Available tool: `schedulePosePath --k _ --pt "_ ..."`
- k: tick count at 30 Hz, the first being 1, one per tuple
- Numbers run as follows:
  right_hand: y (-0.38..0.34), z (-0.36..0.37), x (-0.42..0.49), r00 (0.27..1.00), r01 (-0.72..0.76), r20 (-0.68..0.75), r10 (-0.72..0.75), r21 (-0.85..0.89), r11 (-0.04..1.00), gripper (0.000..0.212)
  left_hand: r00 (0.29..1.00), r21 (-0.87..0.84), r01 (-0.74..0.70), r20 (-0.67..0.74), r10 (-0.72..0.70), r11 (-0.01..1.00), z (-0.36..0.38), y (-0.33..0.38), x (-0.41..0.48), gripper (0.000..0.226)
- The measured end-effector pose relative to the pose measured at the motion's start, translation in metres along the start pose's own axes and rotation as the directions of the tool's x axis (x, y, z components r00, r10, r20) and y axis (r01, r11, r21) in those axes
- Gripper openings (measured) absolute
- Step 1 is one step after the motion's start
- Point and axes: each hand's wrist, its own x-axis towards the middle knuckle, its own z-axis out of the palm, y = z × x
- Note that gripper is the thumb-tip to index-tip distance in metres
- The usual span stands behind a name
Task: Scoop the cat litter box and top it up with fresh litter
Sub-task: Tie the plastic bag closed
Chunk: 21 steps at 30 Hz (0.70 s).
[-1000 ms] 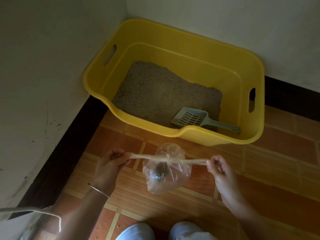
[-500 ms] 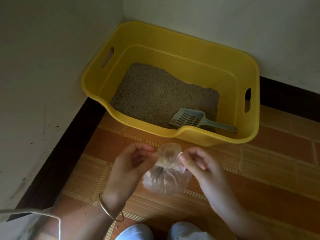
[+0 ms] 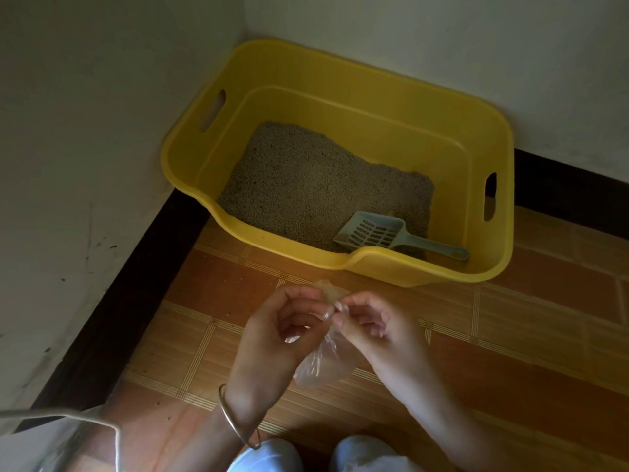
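My left hand (image 3: 272,338) and my right hand (image 3: 377,335) meet fingertip to fingertip in front of me, fingers curled. Both pinch the twisted neck of a small clear plastic bag (image 3: 320,366). The belly of the bag hangs below and between my hands, above the floor (image 3: 510,335). A crumpled bit of the neck sticks up just past my fingertips. I cannot tell what is inside, since the film is cloudy and my hands cover much of it. A thin metal bangle (image 3: 235,417) sits on my left wrist.

My knees (image 3: 265,456) in pale cloth show at the bottom edge. At the lower left there is a blurred pale shape (image 3: 68,437) with a light rim, and I cannot tell what it is.

The floor is orange-brown tile with striped lines. Beyond my hands, in the corner where the two walls meet, stands the yellow litter box (image 3: 425,270) with a slot handle at each end. Grey-brown litter (image 3: 306,189) covers its bottom, heaped higher toward the far left. A grey slotted scoop (image 3: 371,233) lies on the litter by the near wall, its handle pointing right. A dark skirting board (image 3: 112,301) runs along the foot of the walls.
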Motion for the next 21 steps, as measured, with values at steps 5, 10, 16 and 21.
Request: schedulePosePath --k 5,10,16,21 --pt "-0.001 0.002 0.002 0.999 -0.006 -0.031 0.007 0.018 1.0 0.02 0.999 0.069 -0.026 0.034 0.024 0.997 0.001 -0.002 -0.002 0.035" --pt "0.002 0.004 0.006 0.999 -0.025 -0.037 0.024 -0.042 0.999 0.017 0.997 0.19 -0.056 0.068 0.044 0.98 0.0 -0.002 -0.002 0.037" --pt "-0.001 -0.002 0.001 0.998 0.034 0.061 -0.025 -0.146 0.989 0.015 0.979 0.546 -0.203 0.102 0.175 0.813 -0.014 -0.008 0.005 0.04" --pt "-0.008 -0.009 0.001 0.984 0.129 0.153 -0.096 -0.223 0.966 0.02 0.952 0.611 -0.306 0.175 0.252 0.73 -0.015 -0.018 0.014 0.032"
